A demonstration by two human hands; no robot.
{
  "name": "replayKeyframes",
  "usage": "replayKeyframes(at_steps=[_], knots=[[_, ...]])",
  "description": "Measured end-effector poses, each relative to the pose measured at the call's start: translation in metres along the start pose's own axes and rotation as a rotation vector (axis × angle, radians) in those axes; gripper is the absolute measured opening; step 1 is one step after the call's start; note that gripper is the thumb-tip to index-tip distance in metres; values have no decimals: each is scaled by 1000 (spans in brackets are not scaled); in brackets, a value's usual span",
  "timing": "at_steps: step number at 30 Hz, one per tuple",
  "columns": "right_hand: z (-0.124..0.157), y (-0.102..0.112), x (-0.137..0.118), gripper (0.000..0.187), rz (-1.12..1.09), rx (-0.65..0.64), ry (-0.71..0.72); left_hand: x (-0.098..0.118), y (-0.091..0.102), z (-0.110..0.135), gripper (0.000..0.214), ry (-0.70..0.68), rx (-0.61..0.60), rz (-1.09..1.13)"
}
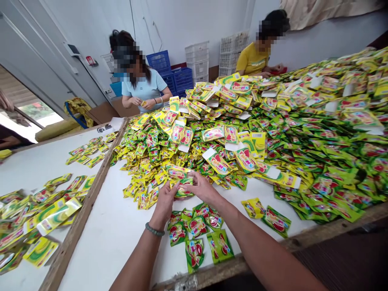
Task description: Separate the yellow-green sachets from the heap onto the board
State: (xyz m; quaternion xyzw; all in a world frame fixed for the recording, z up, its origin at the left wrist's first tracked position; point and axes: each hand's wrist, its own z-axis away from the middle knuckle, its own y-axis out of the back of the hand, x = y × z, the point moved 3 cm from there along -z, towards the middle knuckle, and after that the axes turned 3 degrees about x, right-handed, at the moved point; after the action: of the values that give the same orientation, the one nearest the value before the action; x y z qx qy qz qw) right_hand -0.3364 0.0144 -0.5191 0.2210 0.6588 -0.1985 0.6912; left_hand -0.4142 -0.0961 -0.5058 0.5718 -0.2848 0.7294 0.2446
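In front of the pile, my left hand and my right hand meet around a small yellow-green carton and a shiny green packet just below it. My left fingers are closed at the packet's left side, close under the carton. My right fingers hold the carton's right end while the thumb lies by the packet. Whether the packet is partly inside the carton I cannot tell. Nearer me, several green packets with red fruit prints lie on the white tabletop.
A big heap of packets and flattened or open cartons spreads right. Past a wooden divider, filled-looking cartons lie left. Two co-workers, in a light blue shirt and a yellow shirt, work opposite. Crates stand behind.
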Motion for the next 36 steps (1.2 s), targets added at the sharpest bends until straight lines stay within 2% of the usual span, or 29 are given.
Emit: replayKeyframes(at_steps=[2, 4, 6, 9, 10, 12, 14, 16, 20, 22, 26, 28, 30, 32, 36], knots=[[1, -2, -3, 39, -84, -109, -12, 3, -3, -3, 42, -19, -23, -52], [1, 1, -9, 34, -126, -114, 36, 11, -5, -7, 40, -27, -52, -172], [-2, 11, -16, 32, -90, 24, 79, 26, -1, -14, 40, -111, -2, -389], [-5, 29, -20, 31, 97, 322, 78, 58, 6, -31, 43, -465, 163, -899], [-6, 34, -21, 30, 165, 399, 77, 65, 7, -37, 47, -574, 174, -1071], [-8, 42, -21, 30, 250, 493, 93, 69, 8, -50, 48, -668, 99, -1337], [-8, 46, -20, 31, 262, 524, 110, 66, 11, -58, 32, -630, 3, -1459], [-8, 48, -21, 32, 260, 546, 123, 61, 17, -59, 22, -556, -43, -1432], [-5, 47, -28, 31, 281, 537, 173, 48, 29, -37, 35, -367, -72, -1073], [-5, 45, -31, 28, 325, 434, 173, 41, 31, -22, 37, -298, -60, -866], [-5, 42, -30, 26, 427, 132, 116, 28, 33, 0, 36, -203, -1, -558], [-4, 42, -28, 24, 431, 10, 100, 23, 34, 4, 33, -152, -28, -505], [-3, 40, -25, 22, 407, -57, 106, 20, 34, 7, 31, -123, -86, -504], [-2, 36, -23, 22, 356, -72, 140, 18, 31, 8, 31, -100, -154, -498], [-4, 29, -22, 32, 327, 30, 223, 11, 20, 10, 36, -3, -218, -316]])
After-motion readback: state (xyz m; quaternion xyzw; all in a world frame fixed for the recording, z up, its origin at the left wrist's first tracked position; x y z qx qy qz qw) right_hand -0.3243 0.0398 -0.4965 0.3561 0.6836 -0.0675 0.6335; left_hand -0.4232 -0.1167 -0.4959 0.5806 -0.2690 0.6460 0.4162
